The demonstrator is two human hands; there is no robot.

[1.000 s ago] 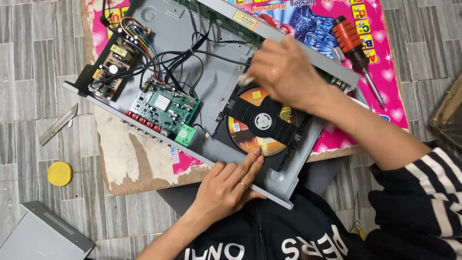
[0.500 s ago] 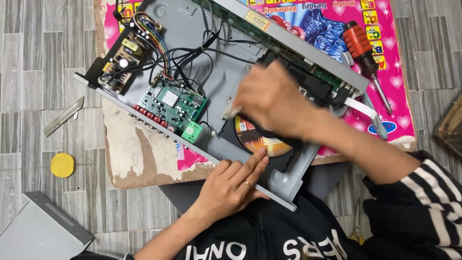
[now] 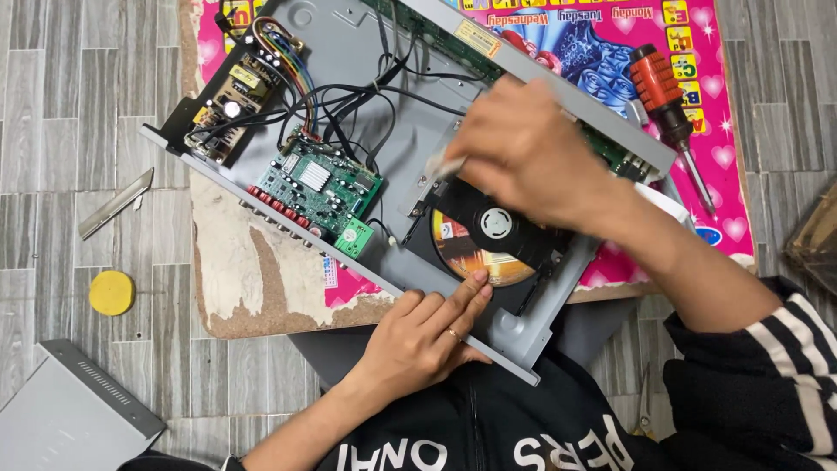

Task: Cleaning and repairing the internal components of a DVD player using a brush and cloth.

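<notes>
Pressed flat, fingers spread, on the near rim of the opened disc player to steady it, left hand, while right hand, pinched on perhaps a small white swab (blurred), over the orange disc; pink poster beneath, yellow label strips along top.

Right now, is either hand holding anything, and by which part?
The right hand pinches a small pale object by its end, too blurred to identify. The left hand holds nothing; it rests flat on the player chassis edge.
</notes>
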